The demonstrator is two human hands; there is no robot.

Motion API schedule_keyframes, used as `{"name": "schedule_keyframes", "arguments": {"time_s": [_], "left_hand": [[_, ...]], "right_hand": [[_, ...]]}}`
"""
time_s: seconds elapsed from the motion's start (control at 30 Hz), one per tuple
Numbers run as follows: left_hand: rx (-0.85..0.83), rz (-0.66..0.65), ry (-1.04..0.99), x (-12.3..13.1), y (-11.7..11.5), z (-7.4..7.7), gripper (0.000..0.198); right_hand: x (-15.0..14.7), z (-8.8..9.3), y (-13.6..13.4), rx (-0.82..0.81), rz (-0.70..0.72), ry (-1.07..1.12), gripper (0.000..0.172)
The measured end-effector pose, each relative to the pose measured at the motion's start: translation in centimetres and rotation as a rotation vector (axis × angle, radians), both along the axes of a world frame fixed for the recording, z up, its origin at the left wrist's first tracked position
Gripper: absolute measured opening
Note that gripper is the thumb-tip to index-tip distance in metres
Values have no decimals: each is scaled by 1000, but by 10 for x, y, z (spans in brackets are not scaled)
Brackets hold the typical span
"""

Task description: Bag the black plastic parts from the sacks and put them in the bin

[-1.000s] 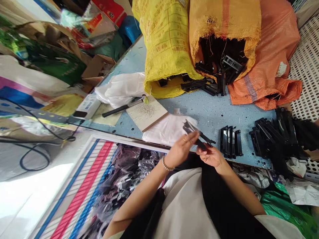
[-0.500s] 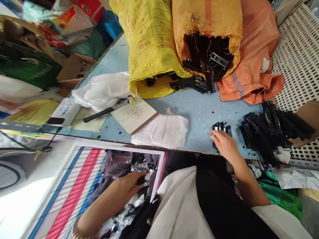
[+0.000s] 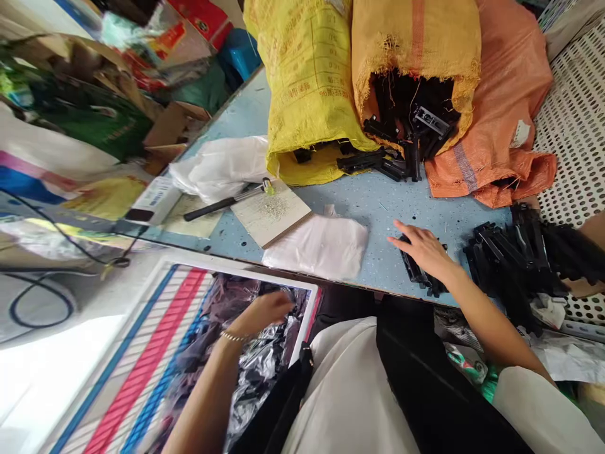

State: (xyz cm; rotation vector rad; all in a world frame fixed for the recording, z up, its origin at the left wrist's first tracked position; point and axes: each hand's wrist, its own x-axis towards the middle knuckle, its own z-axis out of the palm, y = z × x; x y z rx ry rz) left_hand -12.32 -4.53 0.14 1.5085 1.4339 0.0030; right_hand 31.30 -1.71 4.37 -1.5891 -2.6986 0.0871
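My right hand (image 3: pixel 422 251) is over a small group of black metal parts (image 3: pixel 416 272) near the table's front edge, its fingers spread. Over the striped bag (image 3: pixel 155 359) at the lower left is my left hand (image 3: pixel 268 310), blurred, above clear plastic-wrapped dark items (image 3: pixel 265 353); what its fingers hold, if anything, is too blurred to tell. Left of my right hand lies a white plastic packet (image 3: pixel 321 246). A hammer (image 3: pixel 227 203) rests with its head on a wooden board (image 3: pixel 271 214).
A yellow sack (image 3: pixel 307 82), an orange-yellow sack (image 3: pixel 416 38) spilling black parts, and an orange sack (image 3: pixel 505 94) line the table's back. A heap of black parts (image 3: pixel 515 258) lies at right, beside a perforated white basket (image 3: pixel 576 126).
The view has shifted. My left hand has risen from among the wrapped items, and the dark thing at its fingers no longer shows. My right hand has spread its fingers over the black parts.
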Motion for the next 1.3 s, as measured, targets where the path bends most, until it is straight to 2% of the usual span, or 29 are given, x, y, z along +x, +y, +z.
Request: {"name": "schedule_keyframes", "arguments": {"time_s": [0.03,0.1,0.17,0.23,0.27,0.33,0.4,0.47,0.57,0.63,0.7,0.77,0.8,0.9,0.97,1.07,1.17,1.23,1.3], "left_hand": [[50,-28,-47,22,12,4,33],[319,-87,-122,75,34,11,26],[643,-119,20,126,50,14,19],[766,-180,220,159,63,11,15],[768,-201,283,167,68,9,14],[714,-209,271,166,78,2,17],[655,-167,109,152,86,-4,17],[619,-72,-78,136,93,-7,10],[611,73,-248,123,97,-9,17],[588,133,-300,123,96,-11,16],[505,208,-336,126,93,-13,10],[406,275,-376,129,89,-16,11],[382,287,-391,130,87,-17,11],[421,270,-374,130,83,-17,7],[449,265,-365,128,81,-15,7],[439,262,-424,125,78,-9,6],[491,219,-403,124,76,-5,6],[604,126,-356,124,75,-4,6],[749,1,-310,122,74,-5,22]], "right_hand": [[-1,-4,3,-24,30,-13,67],[2,-12,11,-69,32,-49,54],[11,-19,19,-96,0,-63,47],[21,-22,25,-106,-38,-41,48],[26,-22,28,-108,-55,-20,50],[33,-20,30,-115,-83,33,50],[36,-17,29,-149,-91,78,46],[38,-13,27,-209,-107,127,38],[38,-8,18,-310,-243,322,31],[32,-8,6,-421,-403,617,31],[16,-10,-10,-640,-550,1053,34],[-9,-15,-28,-889,-619,1433,37],[-23,-18,-36,-981,-624,1531,38],[-60,-25,-55,-1151,-614,1590,37],[-72,-27,-62,-1225,-662,1634,34],[-72,-27,-66,-1217,-765,1730,23],[-68,-30,-69,-1201,-785,1813,20],[-68,-35,-72,-1253,-797,1836,21],[-67,-42,-76,-1311,-813,1860,22]]}}
